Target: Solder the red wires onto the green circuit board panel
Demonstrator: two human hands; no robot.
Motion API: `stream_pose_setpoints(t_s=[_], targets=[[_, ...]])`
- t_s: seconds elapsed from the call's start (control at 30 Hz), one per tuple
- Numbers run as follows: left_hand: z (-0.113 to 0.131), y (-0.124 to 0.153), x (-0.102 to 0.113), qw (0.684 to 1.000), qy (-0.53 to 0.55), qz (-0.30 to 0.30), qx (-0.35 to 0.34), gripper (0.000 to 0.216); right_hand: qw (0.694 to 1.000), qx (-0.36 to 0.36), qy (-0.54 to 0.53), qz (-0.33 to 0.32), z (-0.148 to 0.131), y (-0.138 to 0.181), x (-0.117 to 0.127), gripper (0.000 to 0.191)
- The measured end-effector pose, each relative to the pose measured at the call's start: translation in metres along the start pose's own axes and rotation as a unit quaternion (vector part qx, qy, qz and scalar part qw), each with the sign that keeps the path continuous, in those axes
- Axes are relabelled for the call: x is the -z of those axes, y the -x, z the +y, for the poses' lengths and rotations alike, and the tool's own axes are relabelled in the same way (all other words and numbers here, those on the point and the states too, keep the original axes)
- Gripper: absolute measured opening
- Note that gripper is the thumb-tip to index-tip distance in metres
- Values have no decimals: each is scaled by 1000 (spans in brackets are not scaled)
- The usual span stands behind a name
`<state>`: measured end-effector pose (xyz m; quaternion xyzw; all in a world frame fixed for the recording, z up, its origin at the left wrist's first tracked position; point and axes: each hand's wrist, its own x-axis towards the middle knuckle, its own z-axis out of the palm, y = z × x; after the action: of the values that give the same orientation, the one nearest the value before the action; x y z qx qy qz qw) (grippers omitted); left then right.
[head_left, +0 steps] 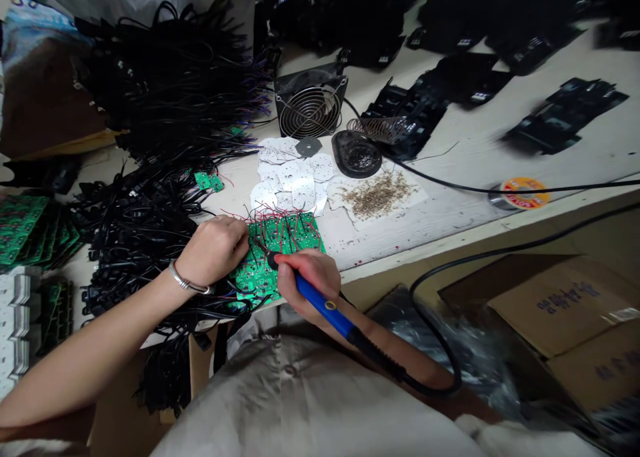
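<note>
My right hand [311, 280] is wrapped around the blue handle of a soldering iron [320, 300]. The iron's tip points up and left onto a green circuit board panel [295, 243], which lies near the table's front edge with many thin red and black wires standing up from it. At the panel's left side, my left hand [217, 247] is closed, its fingertips pressed together close to the iron's tip. What those fingers pinch is too small or hidden to make out. Beside that hand lies a heap of black cables [140, 237].
Behind the panel are white cut-out pieces [290, 177], a small fan [311, 103], a coiled iron stand [357, 153] and brown debris [377, 195]. A solder spool [525, 193] sits right, with the iron's cord [440, 310] looping below. Green boards [25, 223] are stacked left.
</note>
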<state>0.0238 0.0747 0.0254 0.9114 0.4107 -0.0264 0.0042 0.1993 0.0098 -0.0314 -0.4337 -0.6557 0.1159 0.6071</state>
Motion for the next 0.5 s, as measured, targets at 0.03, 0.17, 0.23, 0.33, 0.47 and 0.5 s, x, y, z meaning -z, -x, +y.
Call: stream_pose_setpoints(t_s=[0.03, 0.17, 0.23, 0.33, 0.47, 0.5], targets=[[0, 0, 0, 1000, 3, 1, 0, 23, 1000, 0, 0, 4, 0, 0, 0, 7], [-1, -1, -1, 1000, 3, -2, -5, 22, 1000, 7, -4, -2, 1, 0, -1, 8], [-1, -1, -1, 1000, 0, -3, -7, 23, 1000, 8, -9, -3, 0, 0, -1, 9], [-1, 0, -1, 1000, -2, -2, -7, 23, 1000, -4, -16, 8, -1, 0, 2, 10], [-1, 0, -1, 1000, 8, -10, 4, 23, 999, -40, -21, 5, -2, 3, 9, 12], [-1, 0, -1, 1000, 12, -11, 6, 23, 998, -58, -23, -2, -3, 4, 11, 12]])
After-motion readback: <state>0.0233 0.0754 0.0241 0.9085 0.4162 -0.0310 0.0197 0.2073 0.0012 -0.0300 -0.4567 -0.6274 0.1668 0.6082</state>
